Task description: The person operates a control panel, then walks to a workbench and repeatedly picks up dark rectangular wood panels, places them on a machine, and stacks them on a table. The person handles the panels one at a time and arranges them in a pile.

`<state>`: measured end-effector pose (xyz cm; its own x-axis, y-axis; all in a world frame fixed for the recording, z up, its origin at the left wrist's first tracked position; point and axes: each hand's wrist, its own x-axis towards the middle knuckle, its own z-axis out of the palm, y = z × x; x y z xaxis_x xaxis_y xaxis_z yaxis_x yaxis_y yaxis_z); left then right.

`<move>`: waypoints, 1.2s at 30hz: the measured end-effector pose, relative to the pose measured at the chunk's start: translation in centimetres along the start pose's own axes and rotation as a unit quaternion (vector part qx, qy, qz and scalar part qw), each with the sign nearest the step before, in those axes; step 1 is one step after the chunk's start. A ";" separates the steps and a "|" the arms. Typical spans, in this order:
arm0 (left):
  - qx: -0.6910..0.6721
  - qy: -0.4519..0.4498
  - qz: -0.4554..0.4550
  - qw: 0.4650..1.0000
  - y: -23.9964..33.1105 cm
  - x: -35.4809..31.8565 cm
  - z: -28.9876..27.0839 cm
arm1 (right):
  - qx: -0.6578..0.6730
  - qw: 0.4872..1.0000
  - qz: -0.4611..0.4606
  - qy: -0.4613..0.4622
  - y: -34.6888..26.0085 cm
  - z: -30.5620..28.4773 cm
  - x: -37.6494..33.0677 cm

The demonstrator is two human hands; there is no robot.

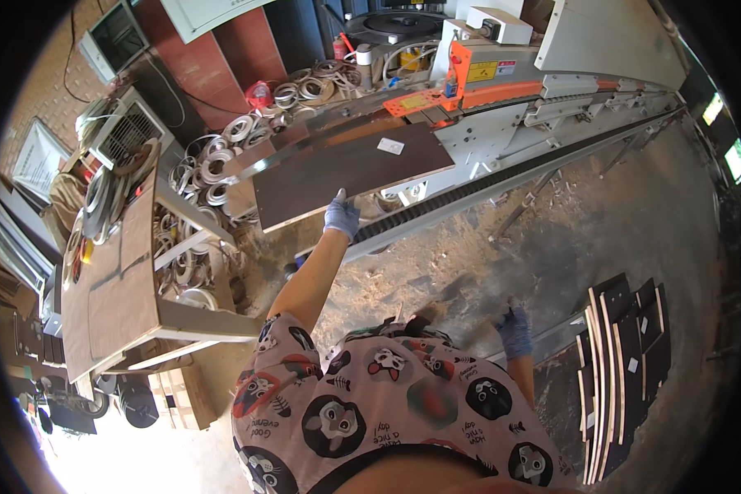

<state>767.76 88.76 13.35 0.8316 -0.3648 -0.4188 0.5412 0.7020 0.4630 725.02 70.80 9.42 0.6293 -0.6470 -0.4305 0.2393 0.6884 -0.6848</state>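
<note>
A dark brown board (pixel 346 173) with a small white label (pixel 390 146) lies across the infeed end of a long machine (pixel 502 132). My left hand (pixel 342 217), in a blue-grey glove, grips the board's near long edge, with one digit on its top face and the other fingers hidden. My right hand (pixel 515 332), gloved alike, hangs low at my side over the floor. Its fingers point away from me, somewhat apart, and nothing shows in them. Nearest to it on the right is a stack of dark panels (pixel 626 370) with pale edges.
A black ribbed conveyor track (pixel 502 177) runs along the machine's near side, with an orange guard (pixel 459 74) above. Coils of edge banding (pixel 216 165) are heaped at left, beside a brown-topped table (pixel 111 280). Wood shavings litter the concrete floor (pixel 436 272).
</note>
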 end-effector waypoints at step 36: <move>0.188 0.009 -0.278 0.942 -13.0 14.1 19.3 | 0.198 0.832 -0.111 0.506 -12.4 -16.7 2.3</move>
<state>774.84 62.72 16.49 0.4055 -0.5997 -0.6899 0.9016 0.1383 0.4098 711.19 55.33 7.07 -0.3590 -0.5803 -0.7310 0.6177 0.4394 -0.6522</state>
